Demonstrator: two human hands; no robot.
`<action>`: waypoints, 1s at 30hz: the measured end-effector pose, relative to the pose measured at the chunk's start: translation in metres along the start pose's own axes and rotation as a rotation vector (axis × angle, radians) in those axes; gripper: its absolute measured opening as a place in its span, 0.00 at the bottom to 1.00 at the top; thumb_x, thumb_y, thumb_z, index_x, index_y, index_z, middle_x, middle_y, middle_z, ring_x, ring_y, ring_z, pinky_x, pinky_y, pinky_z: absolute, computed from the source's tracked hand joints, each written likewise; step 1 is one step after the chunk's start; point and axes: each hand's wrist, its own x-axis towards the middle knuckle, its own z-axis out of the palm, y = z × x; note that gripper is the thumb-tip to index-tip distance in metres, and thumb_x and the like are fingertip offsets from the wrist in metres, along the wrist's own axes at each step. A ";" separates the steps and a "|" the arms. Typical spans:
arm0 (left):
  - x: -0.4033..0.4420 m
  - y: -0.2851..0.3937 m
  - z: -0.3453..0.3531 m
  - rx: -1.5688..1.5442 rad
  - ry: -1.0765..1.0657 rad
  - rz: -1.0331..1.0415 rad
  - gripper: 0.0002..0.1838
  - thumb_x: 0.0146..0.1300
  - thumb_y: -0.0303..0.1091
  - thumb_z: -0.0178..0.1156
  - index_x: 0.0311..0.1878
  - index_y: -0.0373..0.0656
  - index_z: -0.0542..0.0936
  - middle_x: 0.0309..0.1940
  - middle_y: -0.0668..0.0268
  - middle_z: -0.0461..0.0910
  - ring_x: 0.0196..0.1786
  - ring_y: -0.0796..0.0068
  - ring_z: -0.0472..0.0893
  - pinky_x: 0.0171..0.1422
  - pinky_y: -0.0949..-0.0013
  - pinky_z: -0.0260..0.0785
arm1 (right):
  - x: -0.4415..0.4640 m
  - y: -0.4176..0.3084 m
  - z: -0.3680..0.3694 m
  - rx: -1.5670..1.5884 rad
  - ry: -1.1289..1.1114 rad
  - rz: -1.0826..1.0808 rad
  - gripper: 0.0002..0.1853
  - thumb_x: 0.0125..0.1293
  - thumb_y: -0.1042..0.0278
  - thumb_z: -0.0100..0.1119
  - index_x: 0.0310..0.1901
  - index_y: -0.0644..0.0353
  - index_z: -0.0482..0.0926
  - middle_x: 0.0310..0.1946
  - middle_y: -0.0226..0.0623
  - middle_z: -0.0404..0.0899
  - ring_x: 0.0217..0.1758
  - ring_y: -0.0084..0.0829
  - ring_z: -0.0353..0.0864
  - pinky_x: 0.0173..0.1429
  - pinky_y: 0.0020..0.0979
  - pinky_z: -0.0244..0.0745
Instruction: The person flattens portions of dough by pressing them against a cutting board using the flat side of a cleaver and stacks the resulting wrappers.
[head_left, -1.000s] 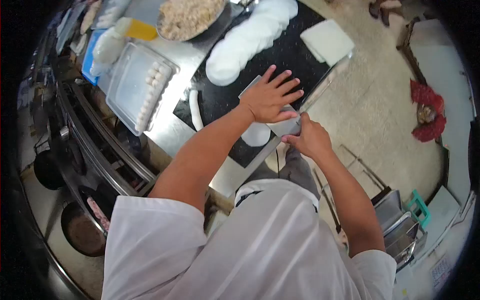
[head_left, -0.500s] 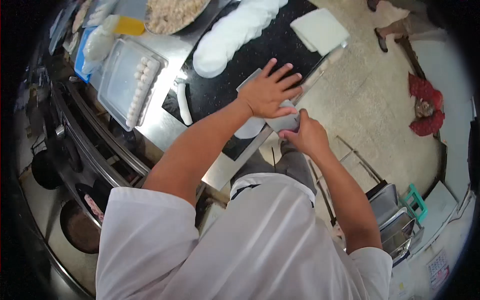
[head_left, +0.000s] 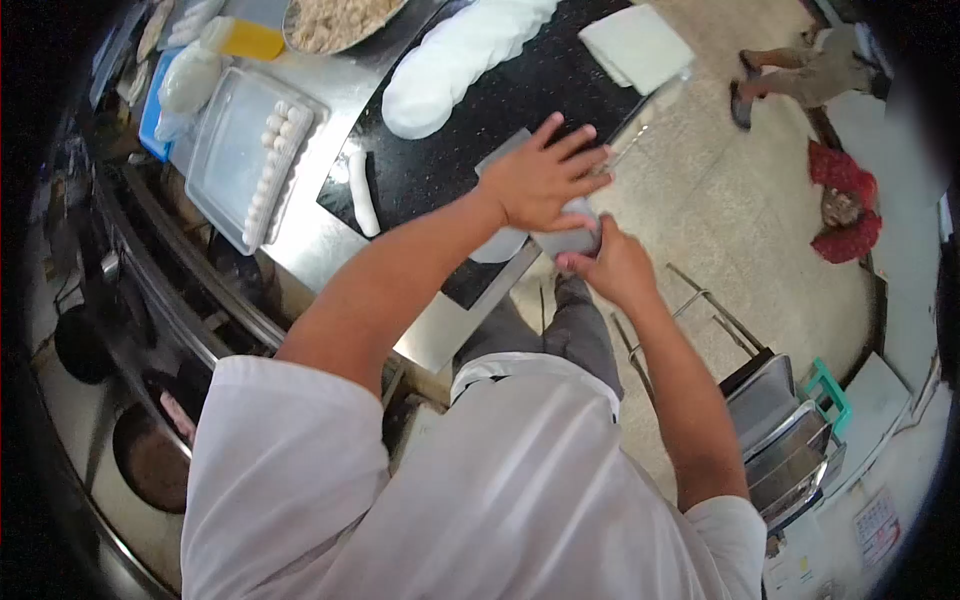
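My left hand (head_left: 545, 183) lies flat with its fingers spread, over the near edge of the black worktop. My right hand (head_left: 615, 268) is closed around the near end of a broad, flat grey tool (head_left: 568, 242) that resembles a cleaver blade; its grip is hidden. The left thumb rests on this tool. Beyond the left wrist another flat grey piece (head_left: 503, 152) shows, and I cannot tell whether it belongs to the same tool. A round white dough wrapper (head_left: 498, 247) lies partly beneath. Left of the hands is a white dough roll (head_left: 361, 193).
Overlapping white wrappers (head_left: 430, 100) run along the black worktop (head_left: 420, 180). A folded white cloth (head_left: 637, 48) lies at its corner. A clear tray (head_left: 225, 150) holds small dough pieces; a bowl of filling (head_left: 335, 22) stands behind. A person's legs (head_left: 800, 80) are at upper right.
The view has shifted slightly. Both hands keep nearly the same pose on the grey tool. The person at upper right has come further into view.
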 end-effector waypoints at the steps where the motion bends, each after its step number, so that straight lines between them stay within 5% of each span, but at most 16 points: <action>1: 0.010 -0.012 -0.004 0.021 0.063 -0.033 0.38 0.68 0.73 0.50 0.72 0.59 0.76 0.76 0.62 0.68 0.82 0.53 0.59 0.84 0.35 0.39 | 0.013 -0.002 -0.010 -0.012 0.040 -0.001 0.35 0.56 0.46 0.77 0.54 0.65 0.74 0.41 0.60 0.86 0.48 0.59 0.87 0.50 0.52 0.81; 5: 0.024 -0.038 -0.018 0.114 0.314 -0.077 0.35 0.66 0.68 0.58 0.69 0.57 0.78 0.72 0.63 0.72 0.79 0.54 0.63 0.82 0.35 0.45 | 0.016 -0.010 -0.019 -0.024 0.175 -0.045 0.35 0.61 0.48 0.74 0.56 0.66 0.70 0.38 0.62 0.85 0.46 0.61 0.87 0.48 0.53 0.81; 7: 0.023 -0.036 -0.033 -0.007 0.487 -0.243 0.34 0.62 0.63 0.65 0.66 0.53 0.79 0.60 0.57 0.81 0.66 0.54 0.78 0.69 0.49 0.69 | 0.000 -0.010 0.015 0.028 0.233 -0.035 0.34 0.62 0.49 0.73 0.57 0.67 0.68 0.37 0.62 0.85 0.45 0.62 0.86 0.47 0.54 0.80; 9: 0.007 -0.023 -0.048 -0.221 0.311 -0.506 0.30 0.62 0.62 0.67 0.56 0.46 0.83 0.46 0.53 0.86 0.51 0.50 0.86 0.55 0.51 0.77 | -0.036 -0.008 0.053 0.150 0.225 0.060 0.34 0.64 0.51 0.71 0.57 0.68 0.65 0.35 0.62 0.85 0.42 0.64 0.86 0.45 0.55 0.79; 11: -0.019 -0.009 -0.069 -0.475 -0.201 -0.639 0.29 0.61 0.62 0.67 0.46 0.42 0.85 0.41 0.51 0.88 0.47 0.45 0.87 0.52 0.46 0.78 | -0.087 0.004 0.092 0.128 0.206 0.073 0.32 0.65 0.52 0.71 0.56 0.67 0.65 0.33 0.63 0.84 0.40 0.65 0.85 0.44 0.57 0.78; 13: -0.049 -0.001 -0.057 -0.627 -0.321 -0.507 0.27 0.61 0.61 0.69 0.38 0.41 0.85 0.38 0.49 0.87 0.44 0.45 0.87 0.48 0.47 0.78 | -0.136 0.009 0.103 0.137 0.109 0.110 0.29 0.65 0.53 0.70 0.55 0.66 0.68 0.32 0.61 0.84 0.39 0.65 0.85 0.43 0.56 0.78; 18: -0.096 0.015 -0.033 -0.710 0.188 -0.777 0.17 0.63 0.43 0.72 0.44 0.40 0.84 0.32 0.53 0.86 0.38 0.48 0.86 0.44 0.55 0.77 | -0.151 0.016 0.076 0.166 0.163 0.070 0.23 0.66 0.55 0.69 0.51 0.63 0.73 0.32 0.60 0.84 0.40 0.63 0.85 0.43 0.55 0.77; 23: -0.101 0.034 -0.034 -0.766 0.357 -0.866 0.16 0.64 0.34 0.69 0.52 0.39 0.83 0.37 0.54 0.86 0.38 0.53 0.87 0.45 0.57 0.78 | -0.044 -0.005 0.014 0.023 0.300 -0.019 0.21 0.69 0.61 0.67 0.53 0.66 0.71 0.34 0.62 0.83 0.41 0.63 0.85 0.43 0.54 0.77; 27: -0.112 0.049 -0.030 -0.792 0.501 -0.878 0.17 0.65 0.31 0.69 0.57 0.40 0.82 0.40 0.52 0.86 0.38 0.64 0.86 0.45 0.63 0.78 | 0.004 -0.035 0.037 0.105 0.194 -0.182 0.23 0.68 0.59 0.67 0.52 0.69 0.70 0.37 0.65 0.83 0.43 0.66 0.84 0.47 0.57 0.77; 28: -0.115 0.053 -0.043 -0.826 0.506 -0.858 0.17 0.66 0.29 0.69 0.57 0.39 0.82 0.39 0.58 0.86 0.37 0.74 0.83 0.44 0.69 0.77 | 0.001 -0.036 0.046 0.076 0.068 -0.243 0.24 0.67 0.59 0.68 0.53 0.70 0.70 0.38 0.65 0.83 0.44 0.66 0.84 0.49 0.56 0.77; 30: -0.122 0.060 -0.056 -0.946 0.543 -0.984 0.16 0.66 0.28 0.68 0.56 0.40 0.83 0.37 0.64 0.83 0.36 0.78 0.81 0.42 0.73 0.75 | -0.005 -0.031 0.051 0.060 -0.057 -0.354 0.26 0.66 0.59 0.68 0.54 0.70 0.70 0.39 0.66 0.83 0.45 0.66 0.84 0.50 0.56 0.77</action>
